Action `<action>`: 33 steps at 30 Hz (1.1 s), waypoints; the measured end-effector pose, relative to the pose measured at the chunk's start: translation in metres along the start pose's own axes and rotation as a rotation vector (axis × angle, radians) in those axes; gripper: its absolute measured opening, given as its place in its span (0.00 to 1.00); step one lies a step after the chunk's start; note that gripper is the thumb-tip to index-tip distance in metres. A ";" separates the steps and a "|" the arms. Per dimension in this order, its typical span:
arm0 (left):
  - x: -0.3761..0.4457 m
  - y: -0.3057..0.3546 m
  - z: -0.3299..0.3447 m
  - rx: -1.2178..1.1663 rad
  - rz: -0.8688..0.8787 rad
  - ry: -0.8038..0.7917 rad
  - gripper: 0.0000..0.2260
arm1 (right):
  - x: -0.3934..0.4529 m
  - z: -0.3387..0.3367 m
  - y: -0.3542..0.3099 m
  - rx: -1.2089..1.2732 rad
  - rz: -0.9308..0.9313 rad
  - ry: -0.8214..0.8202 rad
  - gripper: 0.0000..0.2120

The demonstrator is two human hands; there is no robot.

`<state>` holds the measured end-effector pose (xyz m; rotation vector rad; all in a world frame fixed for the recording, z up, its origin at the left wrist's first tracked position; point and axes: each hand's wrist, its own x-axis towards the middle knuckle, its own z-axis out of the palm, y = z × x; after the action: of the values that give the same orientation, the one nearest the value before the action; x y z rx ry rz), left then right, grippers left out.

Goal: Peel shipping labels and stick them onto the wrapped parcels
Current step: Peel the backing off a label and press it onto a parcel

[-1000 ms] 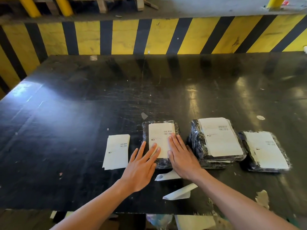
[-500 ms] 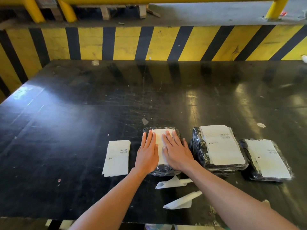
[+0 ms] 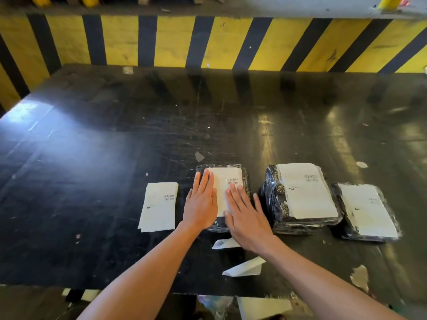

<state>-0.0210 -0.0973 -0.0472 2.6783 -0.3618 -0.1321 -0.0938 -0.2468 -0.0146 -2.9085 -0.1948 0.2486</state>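
Three black parcels wrapped in clear film lie in a row on the black table (image 3: 115, 158). The left parcel (image 3: 246, 176) carries a white label (image 3: 225, 181). My left hand (image 3: 202, 204) lies flat on that label's left side, fingers straight and close together. My right hand (image 3: 246, 218) presses flat on its lower right part, fingers spread. The middle parcel (image 3: 275, 204) and the right parcel (image 3: 390, 227) each bear a white label on top. A small stack of unpeeled labels (image 3: 159, 206) sits left of my hands.
Two peeled backing strips (image 3: 245, 269) (image 3: 225, 243) lie near the table's front edge beneath my right arm. A yellow and black striped barrier (image 3: 208, 42) runs along the table's far side. Paper scraps dot the table at the right.
My left hand moved up from the parcel's near left corner onto the label. My right hand then slid back toward me, baring the barcode.
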 end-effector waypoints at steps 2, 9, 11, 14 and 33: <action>0.000 0.000 0.000 0.000 0.003 0.004 0.25 | -0.017 0.005 0.009 -0.031 -0.042 0.012 0.29; 0.000 0.004 -0.003 -0.016 -0.007 -0.005 0.25 | -0.039 0.008 0.014 0.041 -0.060 0.055 0.29; 0.001 0.004 -0.004 -0.007 -0.004 -0.015 0.25 | -0.031 0.007 0.007 -0.006 -0.092 0.030 0.30; 0.000 0.002 -0.006 0.005 -0.006 -0.030 0.26 | -0.034 0.013 0.006 -0.085 -0.127 -0.011 0.30; -0.064 -0.003 -0.012 0.191 0.188 -0.087 0.26 | -0.037 0.018 0.020 -0.002 -0.010 0.042 0.30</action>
<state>-0.0802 -0.0723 -0.0357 2.8131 -0.6828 -0.1654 -0.1313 -0.2679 -0.0305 -2.9108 -0.2034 0.1855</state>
